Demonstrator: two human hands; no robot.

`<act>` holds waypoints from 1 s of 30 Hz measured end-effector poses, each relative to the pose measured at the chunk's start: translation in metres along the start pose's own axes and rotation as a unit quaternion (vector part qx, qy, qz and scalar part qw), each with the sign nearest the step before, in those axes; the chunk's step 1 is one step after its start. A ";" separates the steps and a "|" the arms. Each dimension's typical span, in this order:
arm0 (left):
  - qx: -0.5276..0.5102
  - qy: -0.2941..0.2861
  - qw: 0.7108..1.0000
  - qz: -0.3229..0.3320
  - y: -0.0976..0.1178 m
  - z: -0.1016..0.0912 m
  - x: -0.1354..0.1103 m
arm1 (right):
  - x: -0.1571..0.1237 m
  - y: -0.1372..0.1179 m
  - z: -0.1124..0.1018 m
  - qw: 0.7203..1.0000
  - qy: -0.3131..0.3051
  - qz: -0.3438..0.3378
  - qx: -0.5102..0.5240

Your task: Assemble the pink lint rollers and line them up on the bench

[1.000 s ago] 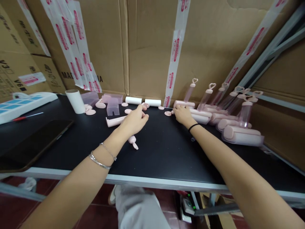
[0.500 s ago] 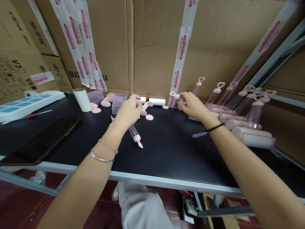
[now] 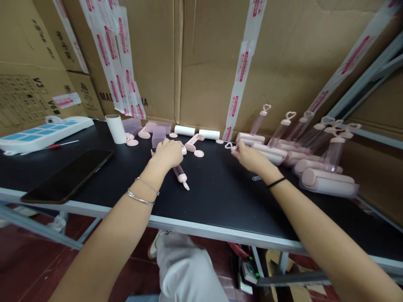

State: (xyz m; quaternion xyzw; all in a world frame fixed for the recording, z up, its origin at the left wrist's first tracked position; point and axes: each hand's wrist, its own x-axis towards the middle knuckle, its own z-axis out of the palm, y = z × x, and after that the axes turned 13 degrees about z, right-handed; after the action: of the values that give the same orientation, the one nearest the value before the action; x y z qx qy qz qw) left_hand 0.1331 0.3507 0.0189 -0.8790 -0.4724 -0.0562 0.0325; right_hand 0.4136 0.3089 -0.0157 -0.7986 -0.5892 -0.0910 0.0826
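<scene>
My left hand (image 3: 170,153) is low over the black table, fingers curled downward. The fingertips are partly hidden, beside a pale pink rounded part (image 3: 184,148). Below that hand lies a clear tube with a pink cap (image 3: 181,178), its far end covered by the hand. My right hand (image 3: 250,157) is closed around a tube with a heart-shaped pink loop (image 3: 229,145), which points left; most of the tube is hidden. Close behind the right hand lies a pink and white roller (image 3: 269,154). A pink bracket-like part (image 3: 192,143) and a pink disc (image 3: 199,153) lie between the hands.
Several wrapped pink rollers (image 3: 329,182) and heart-topped clear tubes (image 3: 337,152) crowd the right side. White rolls (image 3: 209,134) lie along the cardboard wall (image 3: 208,63). At left are a white tube (image 3: 115,128), phone (image 3: 67,176), screwdriver (image 3: 63,144) and power strip (image 3: 47,133).
My right hand has come down toward the tabletop with the heart-looped tube. My left hand has lowered among the pink parts, its fingers curling further. The view has shifted slightly.
</scene>
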 end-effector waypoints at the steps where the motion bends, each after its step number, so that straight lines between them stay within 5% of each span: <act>1: 0.000 -0.014 1.000 0.003 0.001 0.002 0.001 | -0.001 -0.010 0.006 1.000 -0.005 -0.009 -0.029; 5: -0.005 -0.036 0.999 0.002 -0.002 0.003 0.002 | -0.002 -0.032 0.013 0.996 0.039 -0.034 -0.078; 9: -0.044 -0.033 0.998 0.004 -0.001 0.000 0.002 | -0.017 -0.058 0.002 0.984 0.090 -0.150 0.031; 13: -0.174 0.021 0.982 0.073 0.001 -0.002 0.004 | -0.059 -0.096 -0.013 0.962 -0.020 -0.205 0.177; 16: -0.210 0.133 0.968 0.039 -0.011 -0.003 0.009 | -0.086 -0.111 -0.025 0.951 -0.088 -0.235 0.180; 19: -0.161 0.239 0.956 -0.060 -0.033 -0.001 0.013 | -0.092 -0.104 -0.034 0.951 -0.137 -0.236 0.145; 22: -0.108 0.249 0.957 -0.099 -0.043 0.005 0.015 | -0.080 -0.081 -0.038 0.951 -0.164 -0.228 0.127; 30: -0.120 0.217 0.967 0.063 -0.018 0.026 0.028 | -0.053 -0.035 -0.040 0.956 -0.196 -0.215 0.034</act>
State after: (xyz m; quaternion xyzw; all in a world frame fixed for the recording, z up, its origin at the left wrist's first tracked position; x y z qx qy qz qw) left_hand 0.1353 0.3865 -0.0027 -0.8709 -0.3879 -0.3002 0.0320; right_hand 0.3633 0.2605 0.0110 -0.6517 -0.7545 0.0716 -0.0284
